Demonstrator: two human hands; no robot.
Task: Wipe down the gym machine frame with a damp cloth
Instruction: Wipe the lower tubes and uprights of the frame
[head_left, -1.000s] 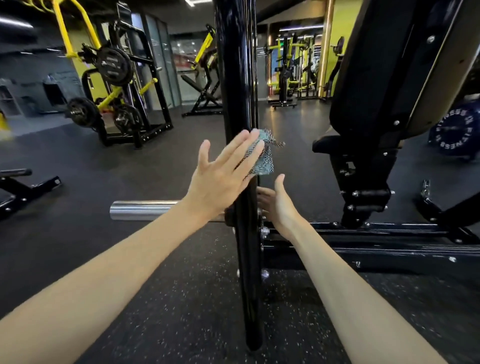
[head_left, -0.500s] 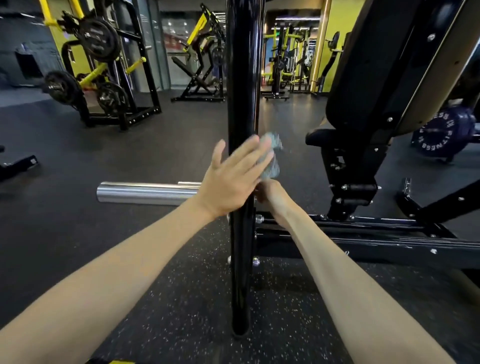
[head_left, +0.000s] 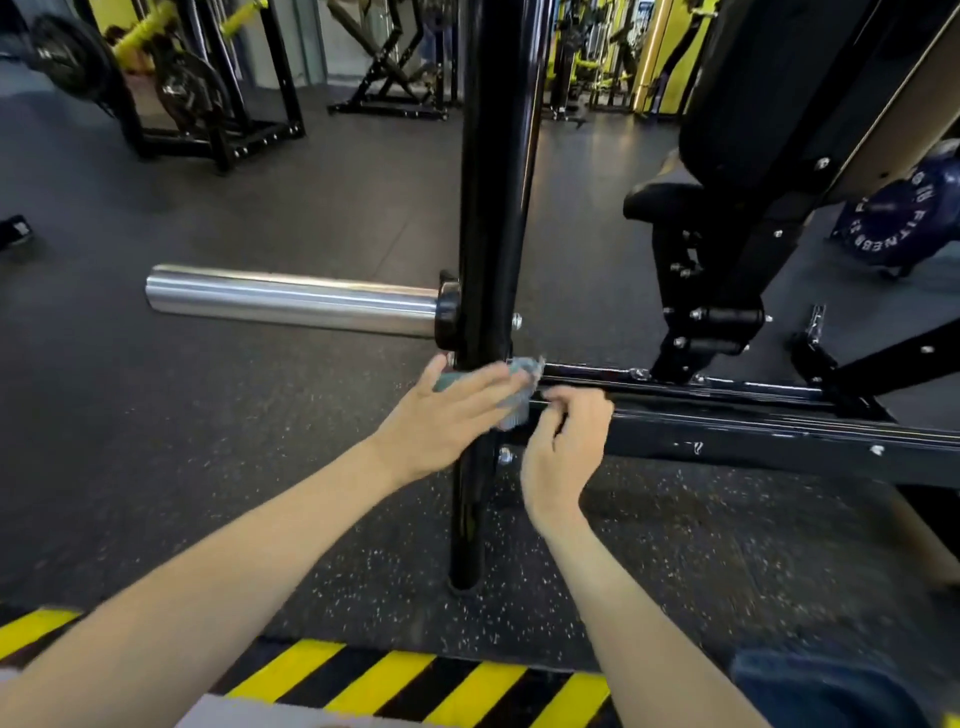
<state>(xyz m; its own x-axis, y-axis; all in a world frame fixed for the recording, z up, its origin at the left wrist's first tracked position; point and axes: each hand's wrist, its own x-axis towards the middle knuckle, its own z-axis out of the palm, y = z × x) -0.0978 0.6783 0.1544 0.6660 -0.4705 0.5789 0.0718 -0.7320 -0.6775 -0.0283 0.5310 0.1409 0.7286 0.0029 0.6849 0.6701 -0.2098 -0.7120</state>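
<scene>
A glossy black upright post (head_left: 496, 171) of the gym machine frame rises from the floor in front of me. A blue-grey cloth (head_left: 517, 387) is wrapped round its lower part, just below the chrome sleeve. My left hand (head_left: 447, 415) presses the cloth flat against the post with straight fingers. My right hand (head_left: 563, 441) is on the post's right side, its fingers curled at the cloth's right edge beside the black horizontal base rail (head_left: 753, 415). Blur hides whether the right fingers pinch the cloth.
A chrome bar sleeve (head_left: 291, 301) sticks out left from the post. A black padded seat assembly (head_left: 753, 156) stands at the right, with a blue weight plate (head_left: 904, 218) behind it. Yellow-black hazard striping (head_left: 415, 686) runs along the floor near me. Other machines stand at the back.
Both hands and the cloth have slid down the post from about mid height to just below the chrome sleeve. My view has tilted downward.
</scene>
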